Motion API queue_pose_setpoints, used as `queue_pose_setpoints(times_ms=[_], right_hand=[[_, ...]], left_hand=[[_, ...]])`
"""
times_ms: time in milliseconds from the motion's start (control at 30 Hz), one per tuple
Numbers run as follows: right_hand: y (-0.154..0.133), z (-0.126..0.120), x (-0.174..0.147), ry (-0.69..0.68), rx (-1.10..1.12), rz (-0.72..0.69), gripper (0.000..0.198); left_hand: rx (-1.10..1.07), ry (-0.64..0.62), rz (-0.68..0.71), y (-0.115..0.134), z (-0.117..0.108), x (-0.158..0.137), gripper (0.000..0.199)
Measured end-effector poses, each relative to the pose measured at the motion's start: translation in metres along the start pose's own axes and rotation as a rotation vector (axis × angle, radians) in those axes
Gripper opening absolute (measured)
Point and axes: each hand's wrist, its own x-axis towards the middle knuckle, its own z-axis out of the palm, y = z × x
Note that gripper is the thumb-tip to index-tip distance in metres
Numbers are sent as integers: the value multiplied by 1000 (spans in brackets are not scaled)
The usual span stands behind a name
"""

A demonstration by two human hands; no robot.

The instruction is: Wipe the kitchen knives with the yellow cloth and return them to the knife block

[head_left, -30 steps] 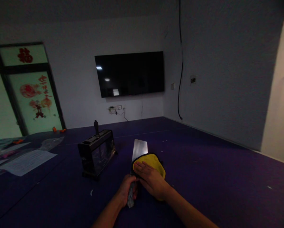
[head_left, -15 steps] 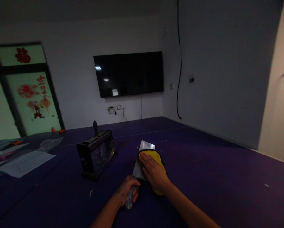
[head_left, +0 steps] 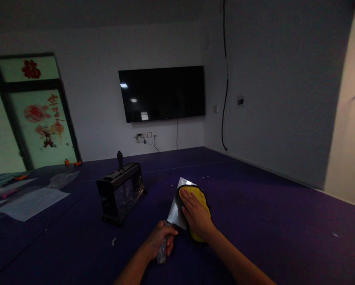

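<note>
My left hand (head_left: 162,239) is closed around the handle (head_left: 162,253) of a broad-bladed kitchen cleaver, and the handle looks wrapped in clear plastic. The shiny, flat blade (head_left: 175,209) points up and away from me, above or against the purple surface. My right hand (head_left: 197,213) lies flat with its fingers stretched out on a yellow cloth with dark edging (head_left: 200,194). The cloth covers the right part of the blade. Its underside is hidden, and so is my right thumb.
Left of the hands stands a black-framed box with clear sides and an upright black handle (head_left: 118,190). Papers (head_left: 33,204) and clear plastic (head_left: 64,179) lie farther left on the purple surface (head_left: 254,221). White scraps (head_left: 113,241) are scattered about. A television (head_left: 162,93) hangs behind.
My right hand and the cloth have slid slightly right over the blade, baring more of its left side. The blade tip has shifted a little right. My left hand keeps its grip.
</note>
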Motion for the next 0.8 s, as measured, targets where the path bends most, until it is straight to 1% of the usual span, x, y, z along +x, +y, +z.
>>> queue_pose_setpoints(times_ms=[200,267,400,500,667,800], right_hand=[[-8,1,-1,-101,59,-104,47],[-10,0,-2,-115,73,-125,47],[-11,-3,-1,-108,73,-139,47],[-11,-5,0,-71,45,-109,46],[-6,-9,2,10,-52,9,44],[2,-8,2,34,-97,84,45]], left_hand=[[-1,48,18,0,0,2,16],[6,49,23,2,1,2,15],[20,31,27,4,3,0,20],[20,9,13,5,3,-1,17],[31,-35,-13,7,2,-3,17],[56,-78,-14,10,2,-7,17]])
